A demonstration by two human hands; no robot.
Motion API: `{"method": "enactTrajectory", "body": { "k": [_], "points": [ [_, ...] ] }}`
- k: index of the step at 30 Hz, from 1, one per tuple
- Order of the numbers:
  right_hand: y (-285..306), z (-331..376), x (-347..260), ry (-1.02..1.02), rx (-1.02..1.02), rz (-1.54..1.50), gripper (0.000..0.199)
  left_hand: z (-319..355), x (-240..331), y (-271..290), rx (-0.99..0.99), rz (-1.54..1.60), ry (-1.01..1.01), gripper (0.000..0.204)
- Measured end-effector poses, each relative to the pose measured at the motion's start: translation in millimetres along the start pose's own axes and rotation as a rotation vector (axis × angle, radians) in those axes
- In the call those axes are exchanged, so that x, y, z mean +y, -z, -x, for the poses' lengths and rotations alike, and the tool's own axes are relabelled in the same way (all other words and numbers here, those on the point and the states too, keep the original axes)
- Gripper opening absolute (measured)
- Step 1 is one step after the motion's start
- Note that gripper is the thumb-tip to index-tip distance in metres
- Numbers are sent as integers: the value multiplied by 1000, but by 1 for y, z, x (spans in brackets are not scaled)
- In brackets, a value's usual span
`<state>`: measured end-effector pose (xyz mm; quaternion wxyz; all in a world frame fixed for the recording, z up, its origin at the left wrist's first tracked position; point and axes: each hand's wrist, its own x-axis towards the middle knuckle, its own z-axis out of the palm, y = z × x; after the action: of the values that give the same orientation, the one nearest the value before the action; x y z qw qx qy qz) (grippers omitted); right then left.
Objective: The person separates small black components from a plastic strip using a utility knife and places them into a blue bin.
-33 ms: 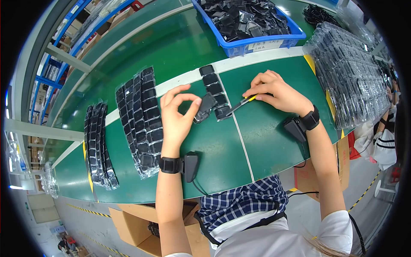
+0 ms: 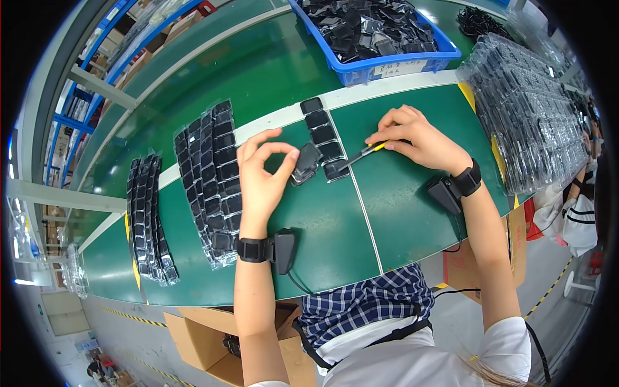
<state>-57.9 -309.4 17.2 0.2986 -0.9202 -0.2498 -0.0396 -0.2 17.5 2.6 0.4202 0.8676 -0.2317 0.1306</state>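
My left hand (image 2: 263, 173) pinches a dark square piece (image 2: 308, 158) between thumb and forefinger, with another partly hidden beneath it. Beside it lies a clear plastic strip tray (image 2: 315, 120) holding several black square pieces in a row. In my right hand (image 2: 412, 138) is a slim black-and-yellow hand tool (image 2: 362, 155), gripped near its yellow end. Its dark tip reaches the lowest piece in the strip (image 2: 336, 169); whether it touches or hovers I cannot tell.
More filled strip trays (image 2: 209, 180) lie at left, with another group (image 2: 148, 219) farther left. A blue bin (image 2: 393, 68) of dark pieces stands at the back. Stacked clear trays (image 2: 522, 109) rise at right. An open cardboard box (image 2: 193, 338) sits below the table's edge.
My left hand has shifted slightly left with the dark piece, away from the strip. The tool's tip has moved a little left over the lowest piece.
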Motion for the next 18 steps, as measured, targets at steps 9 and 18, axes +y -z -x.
{"method": "enactTrajectory", "body": {
  "k": [9,18],
  "points": [
    [-6,-3,-7,-18,96,67,35,5,13,10,-60,-102,-48,21],
    [-16,-5,-12,9,83,105,34,8,28,-10,-245,-215,-273,28]
  ]
}}
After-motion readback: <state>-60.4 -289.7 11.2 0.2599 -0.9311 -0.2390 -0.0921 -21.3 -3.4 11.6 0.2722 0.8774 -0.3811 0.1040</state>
